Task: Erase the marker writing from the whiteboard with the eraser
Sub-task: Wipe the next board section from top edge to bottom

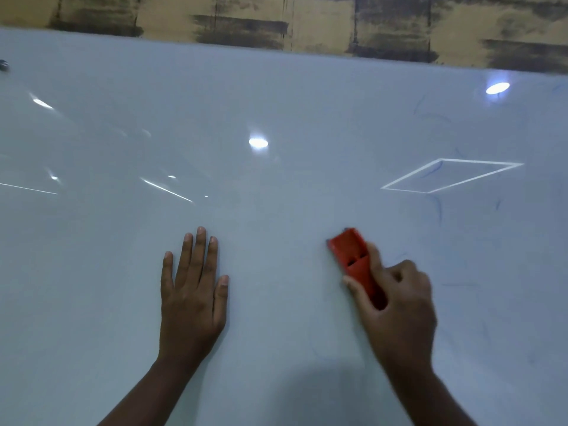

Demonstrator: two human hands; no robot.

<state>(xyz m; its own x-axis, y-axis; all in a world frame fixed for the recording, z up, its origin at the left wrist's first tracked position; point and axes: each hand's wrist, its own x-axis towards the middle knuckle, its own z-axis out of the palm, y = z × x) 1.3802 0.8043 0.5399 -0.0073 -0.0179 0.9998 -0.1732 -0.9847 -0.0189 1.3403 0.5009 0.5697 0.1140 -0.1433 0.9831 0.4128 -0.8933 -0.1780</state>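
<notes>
A glossy whiteboard [276,112] fills nearly the whole view. My right hand [399,305] grips a red eraser [353,253] and holds it against the board right of centre; the eraser is blurred. My left hand [192,290] lies flat on the board with fingers straight, well to the left of the eraser. Faint blue marker strokes [438,207] remain on the right part of the board, some near the reflected rectangle and some lower right. The middle and left of the board look clean.
The board's top edge [276,52] meets a yellow and dark patterned wall [307,23]. Ceiling lights reflect as bright spots [258,142] and as a rectangle outline [451,175]. A small dark object [3,65] sits at the far left edge.
</notes>
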